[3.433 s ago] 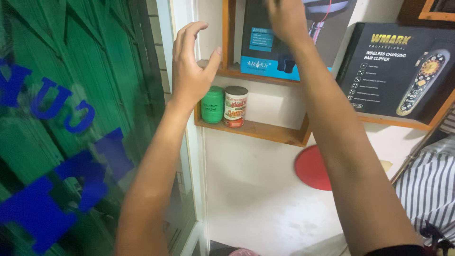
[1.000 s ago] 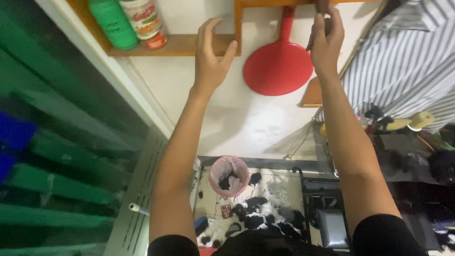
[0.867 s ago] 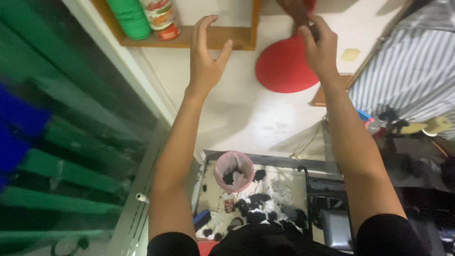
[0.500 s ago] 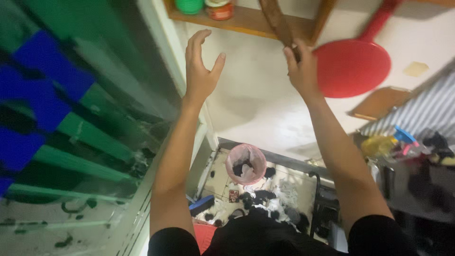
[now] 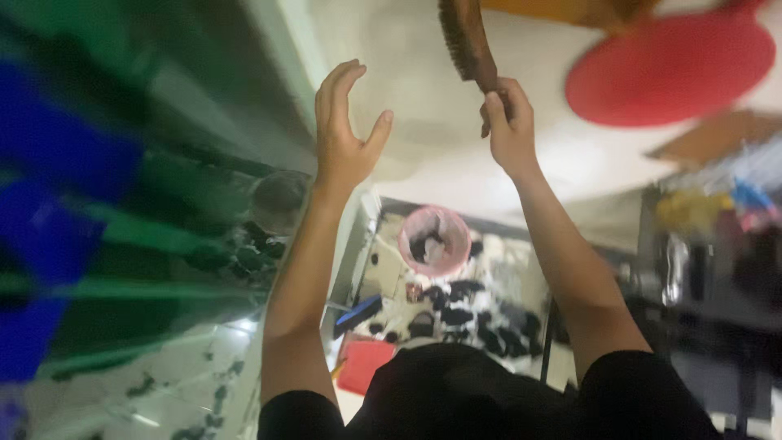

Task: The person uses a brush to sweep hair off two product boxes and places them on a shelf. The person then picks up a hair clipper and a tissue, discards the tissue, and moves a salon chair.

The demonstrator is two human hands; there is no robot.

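My right hand (image 5: 510, 126) is raised in front of the wall, shut around the handle of a brown brush (image 5: 467, 37) whose bristled head points up past the top edge. My left hand (image 5: 344, 134) is raised beside it, a hand's width to the left, with its fingers spread and nothing in it. The picture is blurred by head movement.
A red round dustpan-like disc (image 5: 669, 67) hangs on the wall at the upper right. Below my arms a pink waste bin (image 5: 434, 239) stands on a floor strewn with dark hair clippings. A green and blue glass door (image 5: 98, 212) fills the left. Cluttered dark furniture (image 5: 717, 253) stands at the right.
My head has tilted down and turned, so the shelf has left the view. My right hand has brought the brown brush down from the shelf. The left hand stays open and raised.
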